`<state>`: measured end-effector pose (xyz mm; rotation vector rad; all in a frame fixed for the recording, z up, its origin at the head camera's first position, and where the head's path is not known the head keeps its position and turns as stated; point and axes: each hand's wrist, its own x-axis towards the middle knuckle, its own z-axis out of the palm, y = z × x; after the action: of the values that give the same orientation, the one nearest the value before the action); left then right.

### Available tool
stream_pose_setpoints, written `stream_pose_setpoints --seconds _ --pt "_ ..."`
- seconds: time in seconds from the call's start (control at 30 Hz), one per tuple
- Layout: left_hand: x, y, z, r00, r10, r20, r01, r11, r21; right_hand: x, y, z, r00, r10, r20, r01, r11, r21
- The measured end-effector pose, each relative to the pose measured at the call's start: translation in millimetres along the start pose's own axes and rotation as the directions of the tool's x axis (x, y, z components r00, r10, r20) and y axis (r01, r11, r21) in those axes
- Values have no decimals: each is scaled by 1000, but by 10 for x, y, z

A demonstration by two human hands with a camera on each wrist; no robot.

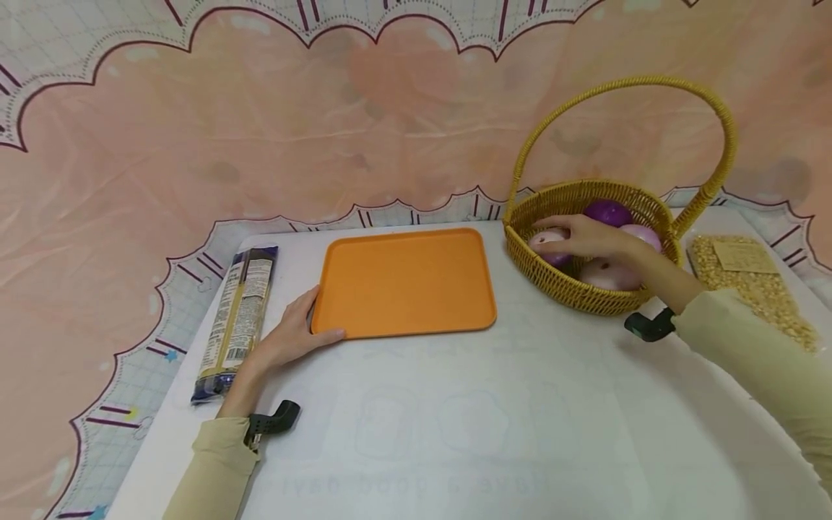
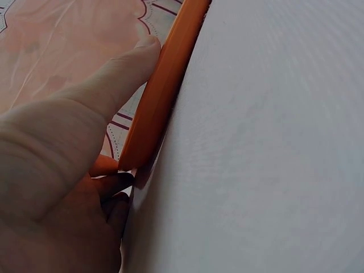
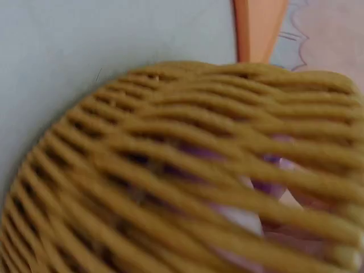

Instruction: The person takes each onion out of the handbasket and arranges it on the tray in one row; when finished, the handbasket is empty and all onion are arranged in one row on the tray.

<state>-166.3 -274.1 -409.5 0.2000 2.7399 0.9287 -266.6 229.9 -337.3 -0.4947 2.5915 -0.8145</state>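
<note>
My left hand [image 1: 294, 334] holds the near left corner of an orange tray [image 1: 406, 282]. In the left wrist view, the thumb lies against the tray's rim [image 2: 165, 91] and the other fingers bend at its corner. My right hand [image 1: 585, 237] reaches into a yellow woven basket [image 1: 552, 284] with a tall handle. Its fingers and thumb are around a round pink-and-purple thing [image 1: 551, 245], partly covered by the hand. A dark purple round thing [image 1: 609, 211] and paler pink ones [image 1: 611, 274] lie beside it. In the right wrist view, the basket's weave [image 3: 170, 153] hides most of the hand.
A long packet [image 1: 237, 318] of what looks like dry noodles lies left of the tray, by the left forearm. Right of the basket, a clear bag of yellow kernels [image 1: 747, 278] lies near the right sleeve. The white table [image 1: 416, 419] meets a patterned pink cloth [image 1: 292, 144].
</note>
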Motion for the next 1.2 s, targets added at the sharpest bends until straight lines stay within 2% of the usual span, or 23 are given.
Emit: stream_pose_setpoints --seconds 0.27,0.4,0.5,0.6,0.73,0.87,0.97,1.2 --pt "-19 0 5 1000 2 0 -2 1000 2 19 -57 -149 997 -23 78 28 998 -64" --pt "-20 -5 -4 1000 6 -2 -6 1000 1 61 -96 -292 984 -28 174 44 995 -89" --pt "-21 -7 -6 1000 10 -5 -10 1000 -4 105 -124 -415 959 -9 285 32 997 -77" --pt "-21 -11 -2 1000 12 -5 -12 1000 -9 161 -144 -517 920 14 392 -1 999 -33" --pt "-19 -16 8 1000 15 -3 -15 1000 -15 231 -138 -592 876 39 481 -51 999 11" --pt "-24 -18 17 1000 11 0 -11 1000 -16 306 -50 -616 849 38 528 -82 995 60" --pt "-24 -17 14 1000 7 -2 -7 1000 -14 359 33 -618 838 25 545 -102 989 110" --pt "-28 -14 1 1000 -1 -5 1 1000 -11 393 122 -598 841 12 540 -106 984 143"
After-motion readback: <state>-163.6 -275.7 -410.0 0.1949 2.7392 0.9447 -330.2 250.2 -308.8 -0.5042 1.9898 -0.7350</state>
